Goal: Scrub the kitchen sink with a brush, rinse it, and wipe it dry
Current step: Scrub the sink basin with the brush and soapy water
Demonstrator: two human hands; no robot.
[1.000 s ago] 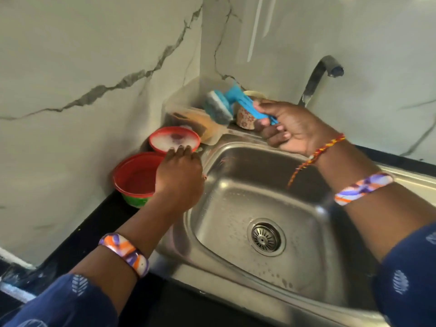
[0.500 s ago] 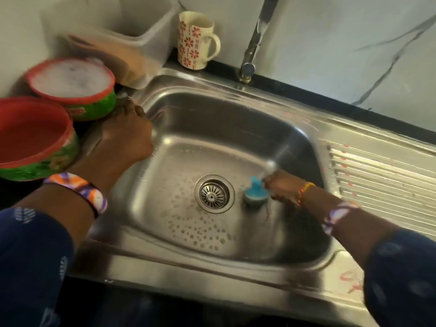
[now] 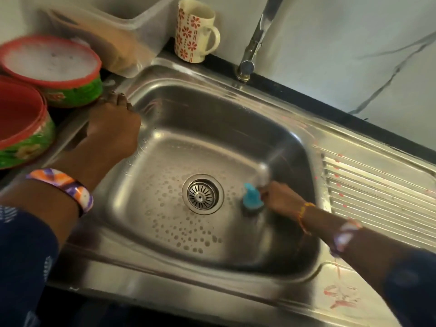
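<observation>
Two hands: my right hand (image 3: 279,198) grips the blue brush (image 3: 252,198) on the sink (image 3: 236,138) floor, right of the drain (image 3: 202,194), same as before.
Left hand (image 3: 113,128): still resting on the rim, fingers relaxed.
Surface: steel, soapy droplets.
Room: marbled wall, mug (image 3: 194,30) upper centre.

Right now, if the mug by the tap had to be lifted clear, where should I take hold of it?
Take the mug by its handle. It stands upright behind the sink with the loop turned right, towards the tap, so come in from that side and hook the grip through the loop. The plastic tub probably crowds its left.
</observation>
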